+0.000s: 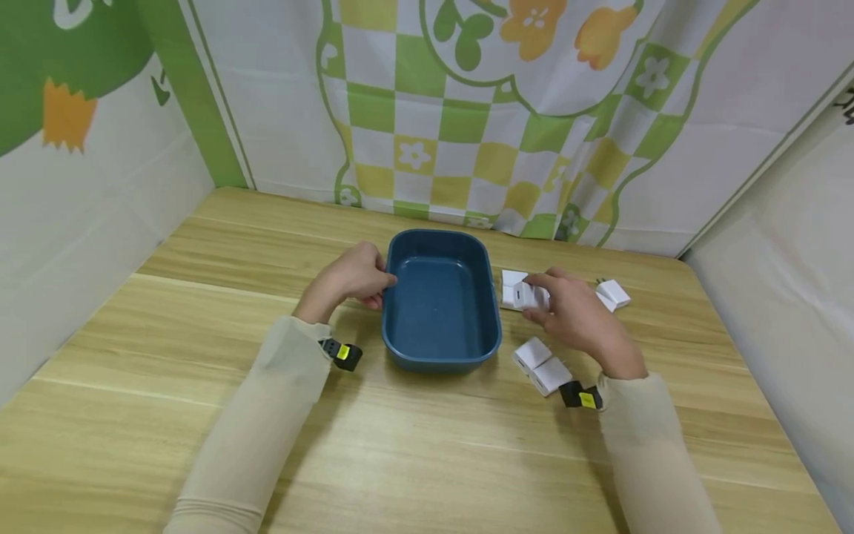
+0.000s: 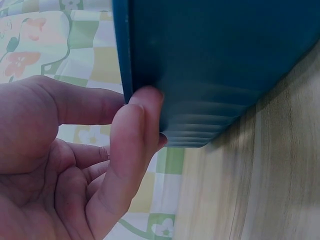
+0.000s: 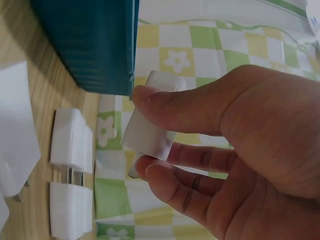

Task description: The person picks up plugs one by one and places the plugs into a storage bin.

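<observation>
A deep blue plastic bin (image 1: 442, 315) stands in the middle of the table, with nothing inside it. My left hand (image 1: 356, 274) pinches its left rim between thumb and fingers, and the left wrist view shows the fingertips (image 2: 132, 130) against the outer wall. To the right of the bin, my right hand (image 1: 577, 308) holds a white charger plug (image 3: 147, 127) by its sides, metal prongs pointing down in the right wrist view. White chargers (image 1: 511, 280) lie on the table just beyond that held one. Two more white chargers (image 1: 551, 375) lie side by side nearer me.
Further white chargers (image 1: 614, 294) lie right of my right hand, prongs showing on one. A wooden table (image 1: 427, 460) carries everything. Behind it hangs a green and yellow checked curtain (image 1: 416, 111), and pale cloth (image 1: 780, 245) borders the right side.
</observation>
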Action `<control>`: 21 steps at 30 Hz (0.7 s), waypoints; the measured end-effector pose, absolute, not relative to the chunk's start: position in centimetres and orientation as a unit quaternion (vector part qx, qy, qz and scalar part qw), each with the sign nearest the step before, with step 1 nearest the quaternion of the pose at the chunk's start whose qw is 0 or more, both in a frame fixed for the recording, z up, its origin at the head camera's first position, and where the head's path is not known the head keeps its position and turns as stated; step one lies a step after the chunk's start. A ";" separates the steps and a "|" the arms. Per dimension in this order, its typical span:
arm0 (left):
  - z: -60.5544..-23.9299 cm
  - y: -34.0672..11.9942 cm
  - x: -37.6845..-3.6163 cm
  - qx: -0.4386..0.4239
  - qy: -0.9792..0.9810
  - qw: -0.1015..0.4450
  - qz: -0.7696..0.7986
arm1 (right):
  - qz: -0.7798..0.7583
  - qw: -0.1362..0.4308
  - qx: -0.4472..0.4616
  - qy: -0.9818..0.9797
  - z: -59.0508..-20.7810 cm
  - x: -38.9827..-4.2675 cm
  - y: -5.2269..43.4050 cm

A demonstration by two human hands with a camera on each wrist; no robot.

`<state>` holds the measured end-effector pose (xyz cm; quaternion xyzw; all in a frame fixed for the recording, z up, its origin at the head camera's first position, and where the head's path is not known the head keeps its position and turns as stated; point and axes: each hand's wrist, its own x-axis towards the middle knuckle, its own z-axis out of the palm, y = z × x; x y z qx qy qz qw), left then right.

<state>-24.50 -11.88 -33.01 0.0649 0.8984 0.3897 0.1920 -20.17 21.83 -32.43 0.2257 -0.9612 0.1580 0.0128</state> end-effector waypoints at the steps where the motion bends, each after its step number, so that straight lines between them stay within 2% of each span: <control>1: -33.0 -11.9 -24.5 0.065 0.898 0.192 0.389 | 0.158 0.013 0.227 -0.961 -32.4 -20.1 21.8; 21: -33.3 -11.9 -24.5 0.057 0.889 0.192 0.412 | 0.174 0.032 0.296 -0.939 -31.2 -18.6 19.9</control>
